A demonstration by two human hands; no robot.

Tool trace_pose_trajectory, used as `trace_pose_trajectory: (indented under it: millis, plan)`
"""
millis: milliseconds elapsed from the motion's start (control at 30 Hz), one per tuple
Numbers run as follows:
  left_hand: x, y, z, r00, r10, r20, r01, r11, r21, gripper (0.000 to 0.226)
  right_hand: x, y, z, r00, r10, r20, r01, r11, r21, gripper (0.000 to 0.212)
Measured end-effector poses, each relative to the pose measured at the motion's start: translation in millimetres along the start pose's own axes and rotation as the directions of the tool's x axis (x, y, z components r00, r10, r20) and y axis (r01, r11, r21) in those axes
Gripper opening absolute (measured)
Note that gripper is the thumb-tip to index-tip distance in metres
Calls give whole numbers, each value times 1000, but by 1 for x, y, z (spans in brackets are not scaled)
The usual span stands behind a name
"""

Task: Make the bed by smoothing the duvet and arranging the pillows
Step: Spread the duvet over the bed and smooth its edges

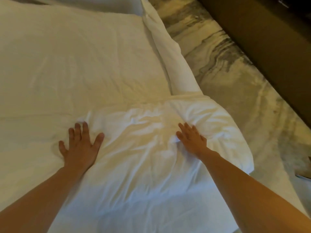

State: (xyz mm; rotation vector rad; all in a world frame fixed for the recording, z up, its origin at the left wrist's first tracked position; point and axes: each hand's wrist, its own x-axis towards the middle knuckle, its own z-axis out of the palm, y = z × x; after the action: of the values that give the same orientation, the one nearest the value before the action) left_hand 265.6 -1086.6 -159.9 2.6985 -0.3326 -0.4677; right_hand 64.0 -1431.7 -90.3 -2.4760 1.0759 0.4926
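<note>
A white pillow (143,158) lies crumpled at the near end of the bed, its right corner bulging over the bed's edge. My left hand (80,145) presses flat on its left part, fingers spread. On its right part my right hand (191,140) lies flat with the fingers apart, and fabric bunches under the palm. Beyond the pillow the white duvet (75,64) spreads fairly smooth across the bed. Its right edge (168,52) hangs in a fold down the bed's side.
A marbled grey and cream carpet (235,73) runs along the right of the bed. A dark brown piece of furniture (269,31) stands at the top right. A small dark object (305,172) lies on the floor at the right edge.
</note>
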Motion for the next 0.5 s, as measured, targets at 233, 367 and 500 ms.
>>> trace_pose_trajectory:
  millis: [233, 367, 500]
  plan:
    - [-10, 19, 2, 997, -69, -18, 68, 996, -57, 86, -51, 73, -30, 942, 26, -336, 30, 986, 162, 57]
    - [-39, 69, 12, 995, 97, -27, -98, 995, -23, 80, -72, 159, -42, 834, 338, -437, -165, 907, 387, 73]
    - [-75, 144, 48, 962, 268, 44, -270, 962, 34, 87, -76, 244, -38, 733, 668, -130, -335, 520, 786, 82]
